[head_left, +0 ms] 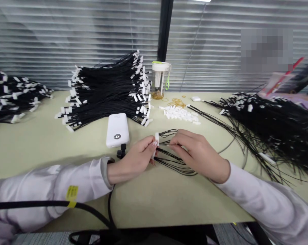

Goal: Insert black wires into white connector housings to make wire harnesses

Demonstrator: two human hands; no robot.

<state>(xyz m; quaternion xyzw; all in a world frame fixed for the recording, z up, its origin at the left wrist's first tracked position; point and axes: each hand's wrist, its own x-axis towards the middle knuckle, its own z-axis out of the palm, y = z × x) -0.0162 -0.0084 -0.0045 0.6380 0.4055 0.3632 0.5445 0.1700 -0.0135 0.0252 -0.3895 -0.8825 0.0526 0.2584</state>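
My left hand (138, 154) pinches white plastic connectors (157, 137) upright between thumb and fingers. From them thin black wires (175, 164) fan out to the right and loop back in a bend. My right hand (198, 151) is just right of the connectors, with thumb and index finger pinched on the end of a black wire that points at the connectors. The fingers partly cover that wire end, and the lower connector is half hidden behind my left fingertips.
A white power bank (117, 129) with a black cable lies left of my hands. Behind are loose white connectors (181, 114), yellow rubber bands (176, 102) and a clear bottle (159, 80). Bundled wires with connectors (108, 88) are stacked at back left; more black wires (276, 126) spread at right.
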